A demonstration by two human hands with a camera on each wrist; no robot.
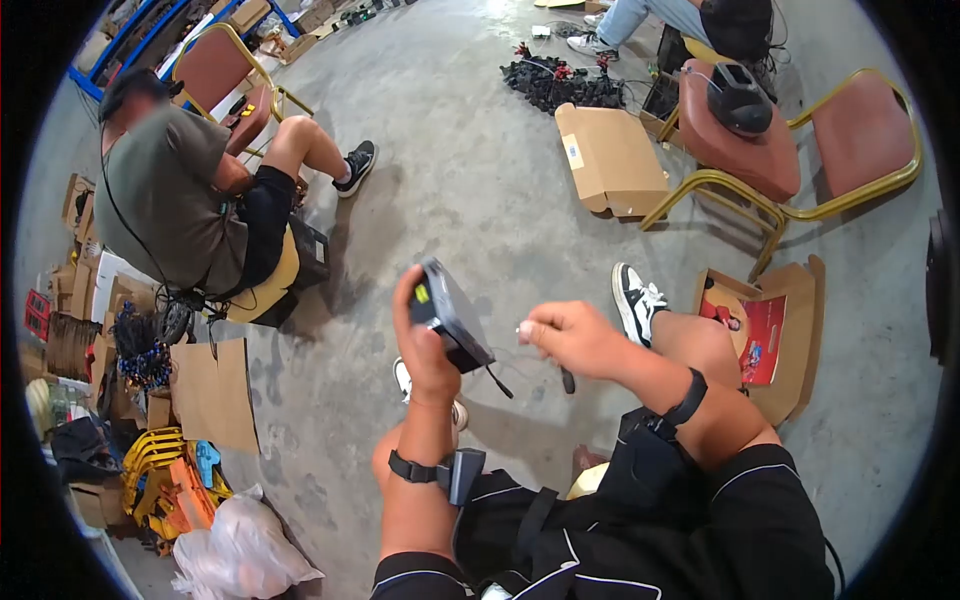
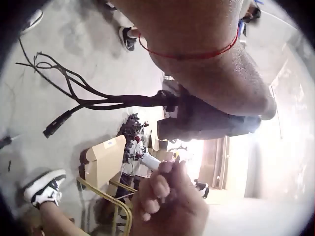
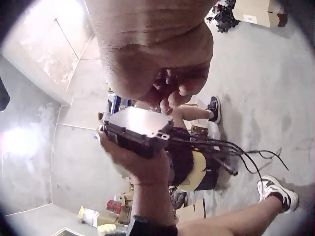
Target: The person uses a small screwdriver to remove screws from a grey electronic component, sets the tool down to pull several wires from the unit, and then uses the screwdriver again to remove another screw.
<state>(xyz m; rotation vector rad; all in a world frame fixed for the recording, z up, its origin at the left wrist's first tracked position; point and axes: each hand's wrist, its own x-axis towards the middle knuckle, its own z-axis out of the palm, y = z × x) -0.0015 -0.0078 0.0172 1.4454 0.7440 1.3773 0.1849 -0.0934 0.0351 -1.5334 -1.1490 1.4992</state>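
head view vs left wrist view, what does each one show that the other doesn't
Only the head view shows the seated person in a grey shirt and the open box with a red insert. Only the left wrist view shows a red thread round the arm and a bright doorway. Both show the left hand gripping the black device with its trailing wires, and the right hand pinching a small white piece.

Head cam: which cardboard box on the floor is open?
The box by the person's right knee: flaps spread, red printed sheet inside. The box near the black cable pile shows only plain brown outside.
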